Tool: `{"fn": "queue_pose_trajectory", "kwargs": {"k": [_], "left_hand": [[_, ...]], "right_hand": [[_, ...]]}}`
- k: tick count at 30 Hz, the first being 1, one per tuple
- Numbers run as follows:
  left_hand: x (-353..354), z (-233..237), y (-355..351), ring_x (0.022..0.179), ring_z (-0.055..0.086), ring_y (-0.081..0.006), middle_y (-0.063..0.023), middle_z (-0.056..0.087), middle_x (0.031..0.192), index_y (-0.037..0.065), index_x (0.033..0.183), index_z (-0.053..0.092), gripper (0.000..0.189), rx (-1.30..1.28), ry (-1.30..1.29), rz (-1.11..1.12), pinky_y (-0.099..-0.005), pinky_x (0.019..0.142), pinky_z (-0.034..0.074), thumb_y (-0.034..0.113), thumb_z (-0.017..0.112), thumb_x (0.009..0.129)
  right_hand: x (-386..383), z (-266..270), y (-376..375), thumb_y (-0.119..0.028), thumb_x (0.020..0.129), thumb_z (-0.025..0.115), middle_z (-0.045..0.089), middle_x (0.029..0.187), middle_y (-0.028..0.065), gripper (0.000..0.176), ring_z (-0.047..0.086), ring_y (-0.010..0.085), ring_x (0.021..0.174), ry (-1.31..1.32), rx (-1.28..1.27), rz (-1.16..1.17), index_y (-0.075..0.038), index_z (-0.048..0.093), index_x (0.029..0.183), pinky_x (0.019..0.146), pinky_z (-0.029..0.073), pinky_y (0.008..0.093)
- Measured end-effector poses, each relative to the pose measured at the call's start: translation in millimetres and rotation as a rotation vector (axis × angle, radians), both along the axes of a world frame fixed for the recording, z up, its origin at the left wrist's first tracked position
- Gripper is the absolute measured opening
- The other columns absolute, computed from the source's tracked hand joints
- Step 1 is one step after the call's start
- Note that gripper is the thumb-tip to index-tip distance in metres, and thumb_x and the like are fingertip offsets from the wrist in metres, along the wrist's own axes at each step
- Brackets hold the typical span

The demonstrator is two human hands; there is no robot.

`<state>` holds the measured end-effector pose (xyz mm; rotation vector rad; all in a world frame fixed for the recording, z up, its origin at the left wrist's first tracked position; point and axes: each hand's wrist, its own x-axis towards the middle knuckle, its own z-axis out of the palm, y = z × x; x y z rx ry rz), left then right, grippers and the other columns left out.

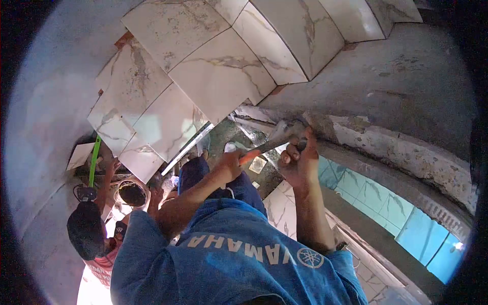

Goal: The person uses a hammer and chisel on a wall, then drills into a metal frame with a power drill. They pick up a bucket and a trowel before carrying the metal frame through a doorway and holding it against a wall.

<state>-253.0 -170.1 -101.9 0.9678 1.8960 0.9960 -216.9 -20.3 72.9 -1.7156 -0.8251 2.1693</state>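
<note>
My left hand (229, 166) is closed round the orange handle of a hammer (268, 145). The hammer slants up to the right, and its blurred grey head lies close to the rough concrete edge (319, 124) of the wall. Just right of the head, my right hand (301, 161) is raised against that edge. Its fingers are curled with the index finger pointing up, and I cannot tell what they hold. White marble-patterned tiles (218, 71) cover the stepped surface ahead of both hands.
At the left, a person in a black cap (86, 230) has hands beside a round bucket (145, 185). A green straight bar (94, 161) leans near a loose tile piece (80, 155). Below the concrete ledge at right is an opening showing light blue tiles (373, 195).
</note>
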Motion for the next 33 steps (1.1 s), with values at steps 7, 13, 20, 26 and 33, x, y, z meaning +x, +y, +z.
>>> {"fn": "queue_pose_trajectory", "kwargs": {"k": [7, 13, 20, 26, 33], "left_hand": [[-42.9, -34.6, 41.9, 0.080, 0.062, -0.0340, -0.0176, 0.064, 0.084, 0.003, 0.105, 0.055, 0.037, 0.060, -0.360, -0.093, -0.0386, 0.067, 0.049, 0.020, 0.065, 0.074], [-32.3, -113.7, 64.2, 0.084, 0.062, -0.0344, -0.0202, 0.063, 0.088, 0.002, 0.109, 0.053, 0.039, 0.341, 0.056, -0.228, -0.0389, 0.071, 0.049, 0.018, 0.065, 0.075], [-22.5, -22.7, 20.3, 0.087, 0.059, -0.0404, -0.0246, 0.061, 0.087, 0.000, 0.095, 0.053, 0.024, -0.060, -0.051, -0.086, -0.0470, 0.075, 0.047, 0.010, 0.059, 0.074], [-19.2, -19.5, 16.2, 0.085, 0.059, -0.0409, -0.0252, 0.060, 0.089, -0.001, 0.102, 0.053, 0.030, -0.138, -0.025, -0.041, -0.0478, 0.076, 0.047, 0.013, 0.056, 0.076], [-58.8, 7.4, 37.1, 0.083, 0.061, -0.0355, -0.0199, 0.063, 0.089, 0.002, 0.099, 0.060, 0.025, -0.067, -0.245, -0.180, -0.0406, 0.072, 0.049, 0.015, 0.061, 0.077]], "right_hand": [[11.0, -2.6, -57.0, -0.054, 0.085, 0.051, 0.029, 0.048, -0.0018, 0.044, 0.033, 0.0122, 0.044, -0.025, 0.260, 0.046, -0.012, 0.047, 0.073, 0.044, 0.031, 0.0265], [10.1, -39.5, -45.5, -0.054, 0.086, 0.048, 0.033, 0.050, 0.0000, 0.046, 0.036, 0.0143, 0.044, -0.001, 0.385, 0.165, -0.009, 0.046, 0.077, 0.046, 0.033, 0.0303], [17.7, -17.6, -7.7, -0.051, 0.087, 0.046, 0.030, 0.048, -0.0006, 0.041, 0.036, 0.0153, 0.043, -0.061, 0.165, 0.087, -0.011, 0.047, 0.078, 0.045, 0.031, 0.0286], [8.3, -8.9, -3.2, -0.052, 0.087, 0.046, 0.029, 0.045, -0.0009, 0.042, 0.034, 0.0153, 0.040, -0.065, 0.124, 0.020, -0.011, 0.045, 0.076, 0.044, 0.030, 0.0294], [9.1, -19.4, -33.7, -0.053, 0.085, 0.049, 0.029, 0.046, -0.0024, 0.044, 0.032, 0.0133, 0.041, -0.046, 0.277, 0.065, -0.010, 0.048, 0.076, 0.045, 0.030, 0.0282]]}}
